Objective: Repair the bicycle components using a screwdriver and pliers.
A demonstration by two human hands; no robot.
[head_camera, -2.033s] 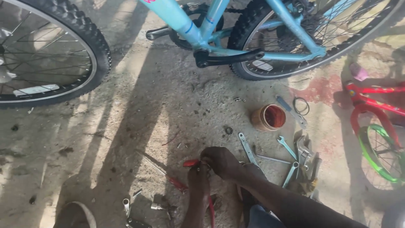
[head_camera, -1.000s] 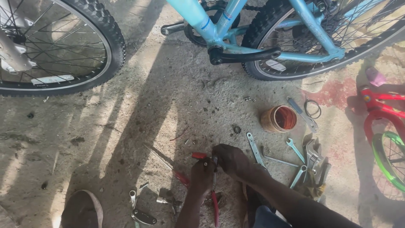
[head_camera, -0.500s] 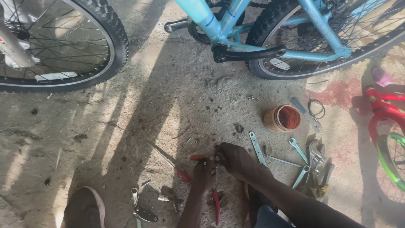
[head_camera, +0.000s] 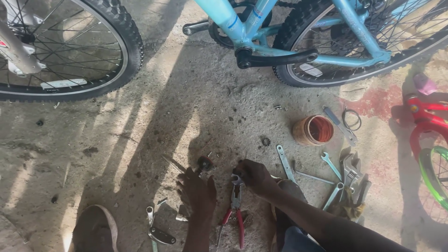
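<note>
My left hand (head_camera: pixel 196 191) rests low on the concrete floor, fingers spread and pointing at a small dark round part (head_camera: pixel 204 163) just beyond them. My right hand (head_camera: pixel 252 175) is curled beside it, fingertips pinched on the metal head of red-handled pliers (head_camera: pixel 234 212). The pliers lie between my two forearms with their handles pointing back toward me. Whether the left fingers touch the round part is unclear.
A light blue bicycle stands across the top, with its crank arm (head_camera: pixel 275 58), front wheel (head_camera: pixel 60 51) and rear wheel (head_camera: pixel 373 51). An orange-brown cup (head_camera: pixel 313 129), several wrenches (head_camera: pixel 284 163) and a tool pile (head_camera: pixel 352 175) lie right. A small red bicycle (head_camera: pixel 427 116) is far right, a shoe (head_camera: pixel 95 228) lower left.
My hands, held close together over a small reddish part, have drawn apart. The left hand has spread on the floor and the right has gone to the pliers' head. The view has shifted slightly.
</note>
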